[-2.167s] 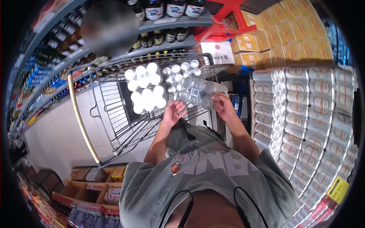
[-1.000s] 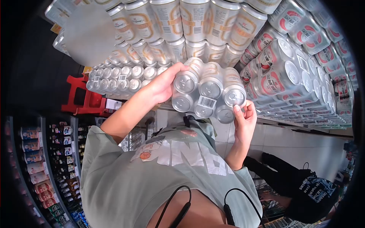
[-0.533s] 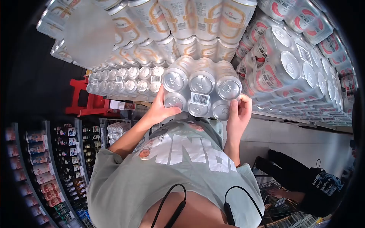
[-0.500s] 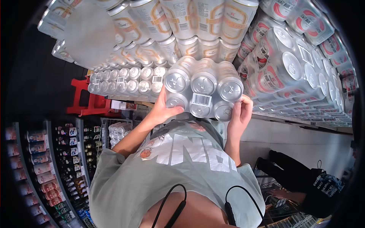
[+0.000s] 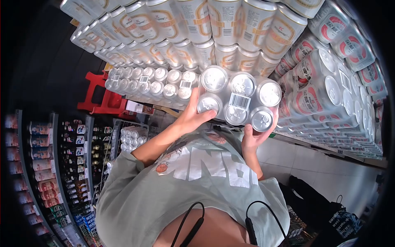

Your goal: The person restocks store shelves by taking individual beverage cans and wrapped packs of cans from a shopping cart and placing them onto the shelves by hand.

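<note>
A shrink-wrapped six-pack of beer cans is between my hands, lids facing up, with a white barcode label across its middle. My left hand grips its left side, the thumb lying over the near left can's lid. Around the near right corner, my right hand is closed, its thumb at the front and its fingers partly hidden behind the cans. Just left of the pack stands a row of similar wrapped cans. Whether the held pack still touches the stack behind it, I cannot tell.
Tall stacks of gold-and-white cans rise in front, with red-and-white can packs at right. A red plastic stool stands at left. Beyond it are bottle shelves and a cart with cans. Another person is at lower right.
The six-pack has turned slightly, its right side now nearer me. My right hand has shifted from its right side down around the near corner. The stacks sit farther right in view.
</note>
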`<state>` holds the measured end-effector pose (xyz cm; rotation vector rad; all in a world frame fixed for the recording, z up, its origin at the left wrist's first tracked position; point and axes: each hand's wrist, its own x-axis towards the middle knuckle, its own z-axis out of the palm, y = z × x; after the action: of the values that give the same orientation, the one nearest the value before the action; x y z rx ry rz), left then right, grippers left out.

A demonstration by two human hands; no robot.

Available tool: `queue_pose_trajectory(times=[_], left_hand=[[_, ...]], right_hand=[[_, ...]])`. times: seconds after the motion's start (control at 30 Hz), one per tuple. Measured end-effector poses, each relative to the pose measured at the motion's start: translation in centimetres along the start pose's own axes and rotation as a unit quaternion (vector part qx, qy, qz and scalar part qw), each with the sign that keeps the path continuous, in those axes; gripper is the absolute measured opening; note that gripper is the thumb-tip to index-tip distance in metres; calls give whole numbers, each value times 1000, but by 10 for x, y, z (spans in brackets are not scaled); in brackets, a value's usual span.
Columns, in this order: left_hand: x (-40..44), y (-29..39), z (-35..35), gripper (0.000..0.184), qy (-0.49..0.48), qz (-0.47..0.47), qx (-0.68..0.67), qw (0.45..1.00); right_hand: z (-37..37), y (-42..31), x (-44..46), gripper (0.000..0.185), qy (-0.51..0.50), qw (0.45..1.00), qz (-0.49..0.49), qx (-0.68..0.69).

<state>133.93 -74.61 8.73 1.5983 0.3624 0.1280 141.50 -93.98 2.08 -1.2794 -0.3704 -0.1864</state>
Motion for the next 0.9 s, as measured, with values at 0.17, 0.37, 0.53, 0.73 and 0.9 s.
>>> queue_pose_trajectory(times=[0.17, 0.37, 0.53, 0.73, 0.9], left_hand=[[15, -9, 2, 97, -70, 36, 54, 995], [30, -23, 4, 83, 18, 29, 154, 987], [35, -39, 3, 83, 44, 108, 304, 946], [36, -48, 4, 85, 107, 196, 428, 876], [36, -73, -8, 79, 35, 141, 482, 864]], right_hand=[[17, -12, 18, 82, 56, 998, -2, 29], [23, -13, 29, 81, 39, 998, -46, -5], [1, 10, 15, 74, 78, 977, -171, -102], [-54, 42, -27, 40, 80, 980, 161, -87], [-43, 87, -46, 26, 80, 973, 215, 21]])
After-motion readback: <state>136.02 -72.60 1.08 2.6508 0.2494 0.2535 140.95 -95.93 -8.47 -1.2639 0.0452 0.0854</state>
